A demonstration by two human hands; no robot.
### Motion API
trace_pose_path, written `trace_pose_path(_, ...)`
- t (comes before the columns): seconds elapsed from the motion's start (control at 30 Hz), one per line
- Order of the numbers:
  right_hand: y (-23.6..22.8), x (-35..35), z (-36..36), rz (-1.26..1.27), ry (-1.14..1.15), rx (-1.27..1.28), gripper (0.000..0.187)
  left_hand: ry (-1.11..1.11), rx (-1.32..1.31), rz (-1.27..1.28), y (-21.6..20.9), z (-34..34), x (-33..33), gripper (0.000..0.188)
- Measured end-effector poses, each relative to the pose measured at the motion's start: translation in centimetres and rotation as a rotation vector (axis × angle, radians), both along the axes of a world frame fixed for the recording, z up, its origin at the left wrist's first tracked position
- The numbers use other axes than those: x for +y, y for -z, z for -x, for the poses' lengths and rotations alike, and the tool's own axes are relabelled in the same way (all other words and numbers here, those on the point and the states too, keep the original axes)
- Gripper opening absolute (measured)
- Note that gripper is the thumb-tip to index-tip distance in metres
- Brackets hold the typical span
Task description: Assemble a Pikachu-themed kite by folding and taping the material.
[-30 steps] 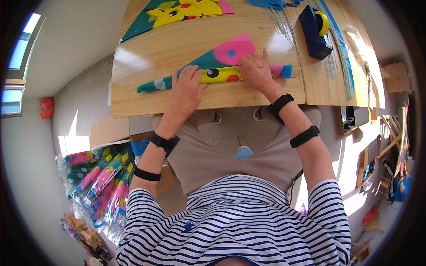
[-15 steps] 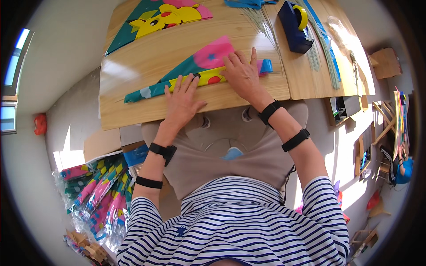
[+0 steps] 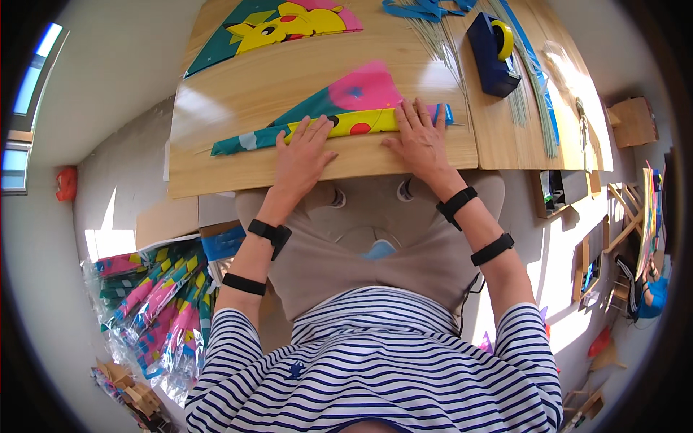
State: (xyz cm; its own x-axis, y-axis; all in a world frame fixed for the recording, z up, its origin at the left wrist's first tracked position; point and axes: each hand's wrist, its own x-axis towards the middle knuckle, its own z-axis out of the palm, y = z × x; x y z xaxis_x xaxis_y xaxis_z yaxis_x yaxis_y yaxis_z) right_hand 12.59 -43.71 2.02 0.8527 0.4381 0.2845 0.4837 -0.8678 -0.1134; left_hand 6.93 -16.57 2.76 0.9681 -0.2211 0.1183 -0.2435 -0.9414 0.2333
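Observation:
A kite (image 3: 361, 85) of thin printed sheet, teal, pink and yellow, lies partly rolled on the wooden table in front of me. Its near edge forms a narrow roll with a yellow cartoon pattern and a blue end at the right. Thin rod tips poke out at both ends. My left hand (image 3: 302, 160) rests flat on the left part of the roll, fingers spread and pointing away from me. Toward the roll's right end lies my right hand (image 3: 421, 146), fingers stretched out over it and thumb apart. Neither hand is wrapped round anything.
Another flat kite sheet (image 3: 289, 27) lies at the far left of the table. A blue tape dispenser (image 3: 491, 65) with yellow tape stands at the right, beside thin pale rods (image 3: 541, 108). Blue ribbon (image 3: 426, 9) lies at the back. Packed kites (image 3: 159, 303) fill the lower left.
My right hand has come nearer to me, from the loose pink sheet onto the roll, its fingers straightening. My left hand stays on the roll. The whole view has shifted slightly.

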Motion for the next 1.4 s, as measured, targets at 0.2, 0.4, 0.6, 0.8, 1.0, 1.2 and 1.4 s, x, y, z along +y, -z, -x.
trace_pose_path(0.2, -0.6, 1.8, -0.5, -0.020, -0.123, -0.074, 0.051, -0.040, -0.062, 0.041, -0.3, -0.5, -0.6, 0.055)
trace_pose_path(0.4, -0.4, 1.7, -1.7, -0.016, -0.183, -0.148, 0.034, -0.100, -0.191, 0.118, 0.1, -1.0, 2.5, 0.040)
trace_pose_path(0.6, -1.9, 2.4, -3.7, -0.024, -0.111, -0.022, 0.017, -0.155, -0.272, 0.104, 1.8, -1.8, 9.2, 0.026)
trace_pose_path(0.8, -1.9, 2.6, -7.5, 0.023, 0.023, 0.139, 0.026, -0.246, -0.045, 0.084, -0.3, -4.3, 11.8, 0.019)
trace_pose_path(1.0, -3.5, 3.5, -9.6, 0.190, 0.133, 0.296, 0.044, -0.286, -0.006, 0.010, -0.6, -6.1, 12.8, 0.036)
trace_pose_path(1.2, -3.6, 3.5, -10.4, 0.197, 0.164, 0.367, 0.047, -0.459, 0.189, 0.171, -0.9, -6.3, 18.4, 0.043)
trace_pose_path(1.4, -3.2, 3.8, -10.5, 0.184, 0.154, 0.339, 0.047, -0.761, 0.114, 0.147, 0.5, -3.5, 25.0, 0.031)
